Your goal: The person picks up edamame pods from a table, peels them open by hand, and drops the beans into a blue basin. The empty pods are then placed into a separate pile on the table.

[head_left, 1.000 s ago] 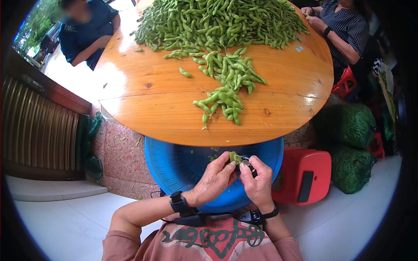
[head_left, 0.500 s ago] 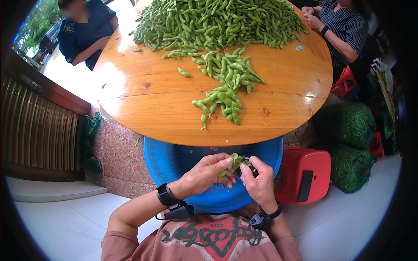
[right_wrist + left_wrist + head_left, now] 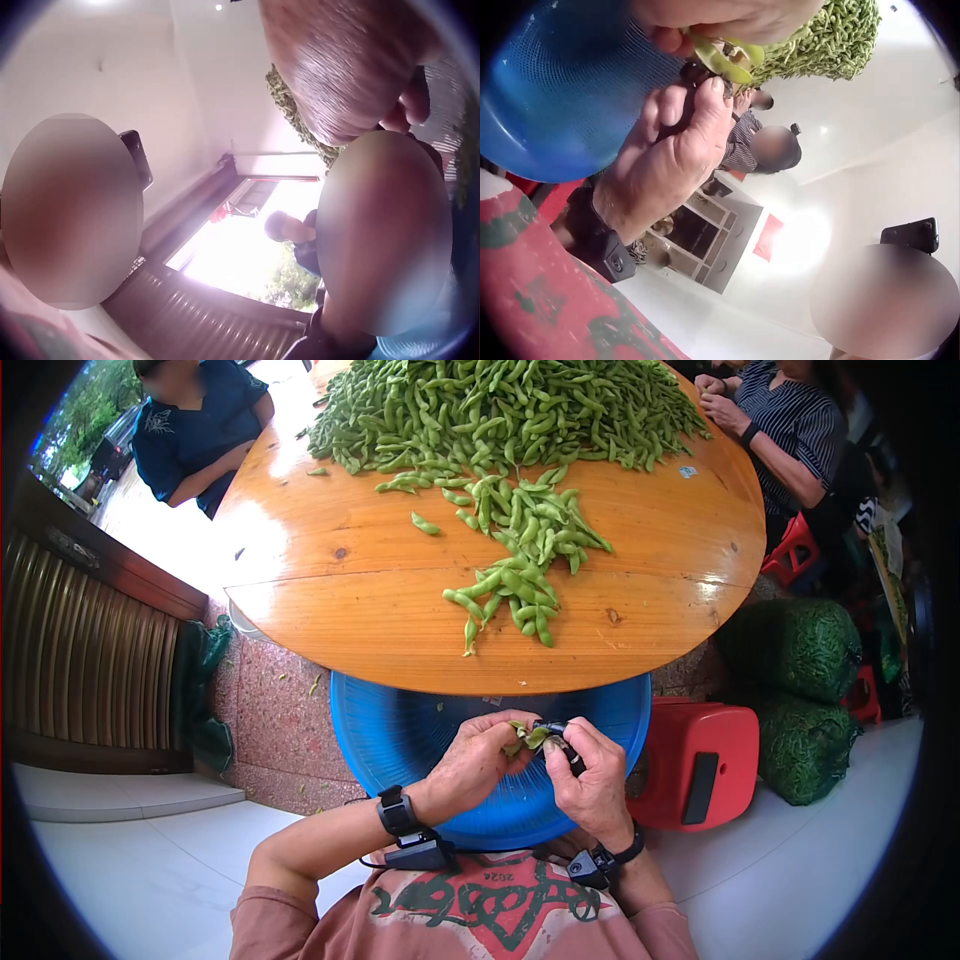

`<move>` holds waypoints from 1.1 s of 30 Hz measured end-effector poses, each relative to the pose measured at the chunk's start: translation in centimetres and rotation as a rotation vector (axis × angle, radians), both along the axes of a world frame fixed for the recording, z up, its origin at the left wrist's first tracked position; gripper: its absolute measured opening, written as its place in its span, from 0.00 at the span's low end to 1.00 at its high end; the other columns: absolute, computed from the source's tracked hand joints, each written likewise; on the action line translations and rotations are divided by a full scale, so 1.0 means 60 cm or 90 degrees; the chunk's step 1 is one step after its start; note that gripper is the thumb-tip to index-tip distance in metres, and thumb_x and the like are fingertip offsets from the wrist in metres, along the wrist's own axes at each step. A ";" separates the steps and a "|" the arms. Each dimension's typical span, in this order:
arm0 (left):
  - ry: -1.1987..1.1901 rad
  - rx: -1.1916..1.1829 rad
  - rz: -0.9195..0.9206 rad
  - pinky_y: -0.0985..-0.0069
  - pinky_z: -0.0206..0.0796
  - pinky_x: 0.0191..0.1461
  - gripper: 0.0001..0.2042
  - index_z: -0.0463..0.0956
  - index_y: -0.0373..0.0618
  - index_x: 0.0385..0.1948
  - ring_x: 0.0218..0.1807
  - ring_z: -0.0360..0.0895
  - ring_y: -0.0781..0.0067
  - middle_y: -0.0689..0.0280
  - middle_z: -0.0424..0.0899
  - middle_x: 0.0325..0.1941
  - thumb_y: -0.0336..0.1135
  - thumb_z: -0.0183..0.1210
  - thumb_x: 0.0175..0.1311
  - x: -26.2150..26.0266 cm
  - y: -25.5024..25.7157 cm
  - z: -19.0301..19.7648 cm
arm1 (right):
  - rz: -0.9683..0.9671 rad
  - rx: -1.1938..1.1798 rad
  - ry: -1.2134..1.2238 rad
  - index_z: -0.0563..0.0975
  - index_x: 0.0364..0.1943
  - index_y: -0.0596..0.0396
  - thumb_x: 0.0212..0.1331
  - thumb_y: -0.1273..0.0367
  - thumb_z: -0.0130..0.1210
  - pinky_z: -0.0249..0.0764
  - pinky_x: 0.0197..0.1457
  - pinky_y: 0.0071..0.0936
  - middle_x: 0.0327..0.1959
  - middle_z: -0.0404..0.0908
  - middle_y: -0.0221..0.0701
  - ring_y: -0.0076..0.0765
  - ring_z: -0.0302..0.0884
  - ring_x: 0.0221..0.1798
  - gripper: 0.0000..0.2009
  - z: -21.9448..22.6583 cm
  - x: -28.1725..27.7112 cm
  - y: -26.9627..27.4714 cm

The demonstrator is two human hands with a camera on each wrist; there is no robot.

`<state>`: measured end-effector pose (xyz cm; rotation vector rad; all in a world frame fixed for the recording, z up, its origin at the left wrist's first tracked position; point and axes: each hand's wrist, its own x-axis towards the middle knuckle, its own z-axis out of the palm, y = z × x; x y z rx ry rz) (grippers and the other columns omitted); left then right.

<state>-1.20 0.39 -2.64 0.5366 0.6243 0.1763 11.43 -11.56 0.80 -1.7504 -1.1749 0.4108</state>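
Observation:
Over a blue tub [image 3: 375, 760], both hands work close together at chest height. My left hand [image 3: 468, 763] pinches green soybean pods [image 3: 519, 738] between thumb and fingers. In the left wrist view, a green pod [image 3: 735, 73] gapes between the two hands. My right hand [image 3: 592, 780] grips a small dark tool [image 3: 575, 763] whose tip is at the pods; its kind is mostly hidden by the fingers. A large pile of soybean pods [image 3: 500, 415] covers the far part of the wooden table [image 3: 350, 600], with a loose trail running toward me.
A red plastic stool [image 3: 722, 760] stands right of the tub. Stuffed green net bags [image 3: 805, 745] are stacked beyond it. One person [image 3: 205, 435] sits at the far left of the table, another [image 3: 795, 435] at the right. A ribbed brown door [image 3: 90, 650] is at left.
The left hand opened its fingers half a second ago, then closed in again on the pods. The right hand keeps its grip on the tool, turned slightly. The pods on the table stay put.

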 end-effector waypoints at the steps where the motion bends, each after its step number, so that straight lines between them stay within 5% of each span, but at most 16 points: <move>1: 0.018 0.010 0.009 0.79 0.71 0.44 0.14 0.77 0.35 0.53 0.37 0.76 0.77 0.65 0.81 0.42 0.25 0.47 0.69 0.001 -0.001 0.002 | -0.001 0.006 0.017 0.72 0.30 0.61 0.57 0.78 0.58 0.69 0.30 0.38 0.27 0.71 0.40 0.48 0.72 0.26 0.05 -0.001 0.000 0.001; 6: 0.069 -0.008 0.026 0.80 0.71 0.44 0.16 0.78 0.32 0.50 0.37 0.75 0.78 0.65 0.81 0.40 0.22 0.45 0.66 0.008 -0.003 0.030 | -0.057 -0.041 0.188 0.70 0.28 0.63 0.59 0.77 0.57 0.63 0.28 0.32 0.24 0.67 0.37 0.35 0.66 0.23 0.07 -0.016 0.012 -0.018; 8: 0.065 0.328 -0.248 0.71 0.74 0.51 0.16 0.76 0.34 0.55 0.45 0.81 0.70 0.58 0.83 0.48 0.24 0.49 0.68 -0.016 0.015 0.011 | -0.104 -0.070 0.219 0.72 0.28 0.63 0.58 0.77 0.56 0.65 0.27 0.30 0.22 0.68 0.36 0.31 0.68 0.22 0.05 0.003 0.027 -0.043; 9: 0.066 0.332 -0.245 0.71 0.74 0.51 0.16 0.76 0.34 0.55 0.45 0.81 0.70 0.58 0.83 0.48 0.24 0.49 0.68 -0.023 0.022 0.020 | -0.122 -0.083 0.225 0.73 0.28 0.63 0.58 0.77 0.56 0.65 0.27 0.29 0.22 0.68 0.35 0.30 0.68 0.22 0.04 0.021 0.039 -0.057; 11: 0.013 0.898 -0.477 0.67 0.75 0.48 0.14 0.78 0.38 0.52 0.44 0.83 0.60 0.53 0.84 0.48 0.26 0.55 0.66 -0.037 0.033 0.043 | -0.064 -0.124 0.087 0.74 0.29 0.62 0.57 0.77 0.55 0.67 0.26 0.29 0.20 0.72 0.35 0.31 0.72 0.20 0.03 0.066 0.085 -0.103; 13: -0.056 1.041 -0.417 0.64 0.76 0.45 0.12 0.80 0.40 0.49 0.43 0.83 0.51 0.50 0.83 0.47 0.27 0.59 0.64 -0.047 0.053 0.055 | 0.022 -0.243 -0.069 0.78 0.35 0.63 0.57 0.77 0.54 0.70 0.27 0.30 0.20 0.78 0.36 0.35 0.77 0.20 0.05 0.089 0.133 -0.168; 16: 0.064 1.097 -0.228 0.61 0.74 0.46 0.11 0.80 0.39 0.46 0.43 0.81 0.49 0.51 0.81 0.42 0.25 0.58 0.63 -0.033 0.118 0.124 | -0.139 -0.325 -0.093 0.79 0.51 0.64 0.57 0.79 0.54 0.75 0.31 0.30 0.23 0.83 0.40 0.39 0.83 0.24 0.17 0.096 0.148 -0.209; 19: 0.201 1.268 -0.009 0.59 0.72 0.47 0.10 0.78 0.40 0.45 0.43 0.80 0.50 0.53 0.77 0.45 0.23 0.57 0.63 -0.002 0.178 0.132 | -0.175 -0.313 -0.097 0.79 0.51 0.65 0.57 0.79 0.55 0.75 0.32 0.30 0.24 0.83 0.40 0.39 0.83 0.25 0.16 0.102 0.144 -0.187; 20: 0.232 1.320 -0.062 0.59 0.72 0.47 0.11 0.77 0.41 0.46 0.42 0.79 0.48 0.54 0.74 0.49 0.23 0.57 0.63 0.001 0.202 0.121 | -0.180 -0.289 -0.087 0.79 0.47 0.64 0.58 0.78 0.55 0.74 0.31 0.30 0.23 0.82 0.41 0.40 0.82 0.25 0.12 0.097 0.138 -0.175; 23: 0.226 1.309 -0.116 0.59 0.72 0.47 0.11 0.76 0.41 0.46 0.42 0.79 0.48 0.55 0.74 0.49 0.23 0.57 0.63 0.012 0.223 0.102 | -0.122 -0.196 -0.105 0.77 0.35 0.63 0.58 0.77 0.56 0.72 0.30 0.34 0.24 0.79 0.43 0.45 0.80 0.25 0.03 0.083 0.114 -0.131; 27: 0.255 1.341 -0.123 0.59 0.71 0.48 0.10 0.76 0.40 0.45 0.43 0.78 0.47 0.55 0.74 0.48 0.23 0.57 0.63 0.009 0.213 0.100 | -0.028 -0.114 -0.039 0.77 0.33 0.62 0.60 0.77 0.56 0.74 0.30 0.35 0.26 0.80 0.44 0.47 0.82 0.27 0.02 0.075 0.075 -0.067; 30: 0.251 1.340 0.005 0.64 0.72 0.41 0.09 0.75 0.39 0.45 0.36 0.80 0.59 0.59 0.78 0.41 0.24 0.58 0.65 -0.001 0.187 0.095 | -0.050 -0.070 0.020 0.75 0.31 0.61 0.59 0.76 0.57 0.72 0.28 0.35 0.23 0.78 0.43 0.49 0.78 0.23 0.03 0.069 0.048 -0.023; 32: 0.130 0.990 -0.028 0.74 0.70 0.32 0.06 0.74 0.38 0.44 0.29 0.77 0.74 0.65 0.79 0.31 0.28 0.58 0.71 -0.012 0.140 0.113 | -0.056 -0.027 0.168 0.74 0.30 0.61 0.63 0.74 0.57 0.68 0.25 0.28 0.20 0.75 0.33 0.31 0.72 0.20 0.06 0.058 0.029 -0.004; 33: 0.126 0.987 -0.034 0.74 0.70 0.32 0.06 0.74 0.38 0.44 0.29 0.77 0.74 0.65 0.79 0.31 0.28 0.58 0.71 -0.016 0.113 0.116 | -0.048 -0.023 0.281 0.74 0.30 0.60 0.65 0.73 0.57 0.67 0.24 0.25 0.19 0.74 0.28 0.23 0.70 0.20 0.07 0.056 0.020 0.001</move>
